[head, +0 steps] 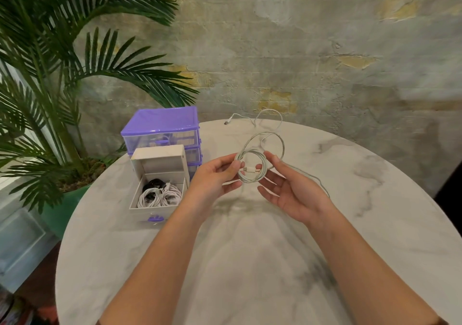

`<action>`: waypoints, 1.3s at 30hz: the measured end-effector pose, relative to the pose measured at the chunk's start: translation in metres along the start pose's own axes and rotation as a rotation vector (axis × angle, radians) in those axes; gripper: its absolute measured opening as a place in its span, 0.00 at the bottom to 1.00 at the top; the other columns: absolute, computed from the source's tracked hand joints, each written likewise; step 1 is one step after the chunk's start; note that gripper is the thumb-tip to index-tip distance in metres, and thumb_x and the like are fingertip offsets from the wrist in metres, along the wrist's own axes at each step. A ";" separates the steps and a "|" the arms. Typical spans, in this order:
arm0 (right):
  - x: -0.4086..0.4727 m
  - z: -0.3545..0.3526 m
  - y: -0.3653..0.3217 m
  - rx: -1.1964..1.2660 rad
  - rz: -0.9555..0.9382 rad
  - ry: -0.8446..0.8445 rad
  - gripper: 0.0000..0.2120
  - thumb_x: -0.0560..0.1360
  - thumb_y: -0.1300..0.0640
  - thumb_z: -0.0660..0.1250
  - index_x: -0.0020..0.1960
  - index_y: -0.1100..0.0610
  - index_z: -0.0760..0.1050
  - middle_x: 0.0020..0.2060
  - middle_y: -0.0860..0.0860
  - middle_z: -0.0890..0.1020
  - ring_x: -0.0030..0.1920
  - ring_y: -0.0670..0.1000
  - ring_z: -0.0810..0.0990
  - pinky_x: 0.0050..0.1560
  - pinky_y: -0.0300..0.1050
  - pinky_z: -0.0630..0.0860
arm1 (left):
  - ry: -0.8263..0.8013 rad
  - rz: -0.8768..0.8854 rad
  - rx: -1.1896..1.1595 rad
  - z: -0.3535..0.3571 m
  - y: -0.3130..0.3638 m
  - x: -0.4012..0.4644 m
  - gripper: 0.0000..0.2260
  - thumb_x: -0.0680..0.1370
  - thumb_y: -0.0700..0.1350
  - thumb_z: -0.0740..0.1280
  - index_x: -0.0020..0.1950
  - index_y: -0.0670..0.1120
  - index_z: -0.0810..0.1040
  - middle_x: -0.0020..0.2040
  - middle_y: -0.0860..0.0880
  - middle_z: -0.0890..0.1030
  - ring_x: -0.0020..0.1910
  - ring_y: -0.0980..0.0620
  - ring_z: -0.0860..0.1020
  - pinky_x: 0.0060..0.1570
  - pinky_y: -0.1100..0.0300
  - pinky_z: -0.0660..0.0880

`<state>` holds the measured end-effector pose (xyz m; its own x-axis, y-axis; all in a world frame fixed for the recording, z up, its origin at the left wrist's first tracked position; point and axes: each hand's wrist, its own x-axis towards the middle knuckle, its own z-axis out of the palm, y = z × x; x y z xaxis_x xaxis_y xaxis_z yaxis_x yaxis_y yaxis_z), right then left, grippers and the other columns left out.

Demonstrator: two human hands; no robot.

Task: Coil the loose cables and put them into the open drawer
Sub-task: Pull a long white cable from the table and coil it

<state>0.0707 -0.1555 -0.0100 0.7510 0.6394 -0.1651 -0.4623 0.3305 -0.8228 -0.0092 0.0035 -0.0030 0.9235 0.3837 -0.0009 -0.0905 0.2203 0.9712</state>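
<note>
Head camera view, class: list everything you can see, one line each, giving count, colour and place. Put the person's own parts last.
Table: one, white marbled, round, under everything.
Open drawer: one, white with a purple handle, pulled out at the table's left.
Coiled cables: several, white and black, inside the open drawer.
Drawer unit: one, purple and clear, behind the drawer.
Loose cable: one, white, partly coiled between the hands, its tail running to the far table edge.
Palm plant: one, green, left of the table.
Wall: one, grey, patchy, behind.
Left hand: pinches the coil.
Right hand: fingers loosely touching the coil.
</note>
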 end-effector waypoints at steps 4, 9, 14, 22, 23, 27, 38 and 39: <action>0.000 0.002 -0.002 0.071 -0.047 -0.007 0.13 0.79 0.52 0.64 0.61 0.52 0.80 0.48 0.52 0.84 0.50 0.51 0.82 0.53 0.45 0.80 | -0.016 -0.021 -0.030 0.000 0.002 0.001 0.14 0.78 0.42 0.67 0.63 0.43 0.77 0.50 0.49 0.85 0.46 0.54 0.83 0.42 0.64 0.79; -0.001 0.003 0.000 -0.119 0.010 -0.040 0.12 0.80 0.45 0.60 0.58 0.47 0.79 0.51 0.47 0.85 0.57 0.50 0.80 0.66 0.55 0.70 | -0.037 -0.014 -0.101 0.000 0.002 0.000 0.13 0.78 0.39 0.68 0.62 0.41 0.77 0.51 0.47 0.85 0.49 0.51 0.83 0.44 0.62 0.80; -0.004 0.011 0.003 -0.160 0.013 -0.133 0.15 0.77 0.43 0.63 0.59 0.48 0.78 0.56 0.49 0.83 0.61 0.51 0.79 0.66 0.59 0.71 | -0.029 -0.028 -0.181 -0.002 0.002 0.001 0.11 0.77 0.38 0.68 0.59 0.41 0.77 0.49 0.46 0.85 0.49 0.51 0.83 0.45 0.60 0.81; -0.003 0.015 0.014 -0.323 -0.140 -0.023 0.16 0.74 0.63 0.70 0.61 0.56 0.76 0.48 0.54 0.81 0.46 0.51 0.81 0.48 0.49 0.79 | -0.099 -0.105 -0.148 0.001 0.001 0.001 0.11 0.79 0.37 0.64 0.61 0.38 0.76 0.52 0.45 0.83 0.51 0.48 0.83 0.50 0.57 0.81; -0.002 0.016 0.014 -0.334 -0.117 -0.008 0.16 0.74 0.62 0.71 0.61 0.57 0.77 0.49 0.55 0.81 0.44 0.52 0.81 0.46 0.48 0.79 | -0.105 -0.101 -0.140 0.001 0.001 0.001 0.11 0.80 0.37 0.64 0.62 0.38 0.76 0.51 0.46 0.84 0.49 0.49 0.82 0.49 0.57 0.81; -0.002 0.016 0.014 -0.217 -0.048 -0.028 0.17 0.73 0.64 0.71 0.61 0.63 0.76 0.47 0.57 0.81 0.39 0.54 0.80 0.43 0.45 0.79 | -0.112 -0.078 -0.122 0.002 0.002 -0.001 0.10 0.81 0.41 0.63 0.59 0.42 0.79 0.46 0.49 0.82 0.49 0.51 0.80 0.48 0.60 0.80; -0.003 0.015 0.009 -0.304 0.008 -0.113 0.16 0.72 0.68 0.71 0.59 0.61 0.79 0.39 0.54 0.80 0.33 0.50 0.78 0.38 0.42 0.78 | -0.024 0.031 -0.115 0.000 -0.001 0.001 0.08 0.79 0.44 0.65 0.54 0.44 0.81 0.44 0.51 0.81 0.44 0.54 0.82 0.46 0.61 0.80; -0.003 0.015 0.008 -0.334 0.015 -0.121 0.17 0.72 0.68 0.71 0.60 0.62 0.78 0.39 0.55 0.80 0.34 0.50 0.78 0.38 0.42 0.78 | -0.017 0.038 -0.124 -0.001 0.000 0.001 0.08 0.79 0.44 0.66 0.54 0.44 0.81 0.44 0.51 0.81 0.43 0.55 0.82 0.46 0.61 0.80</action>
<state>0.0574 -0.1448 -0.0084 0.6748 0.7265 -0.1298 -0.2781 0.0874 -0.9566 -0.0084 0.0044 -0.0036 0.9247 0.3787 0.0399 -0.1695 0.3155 0.9337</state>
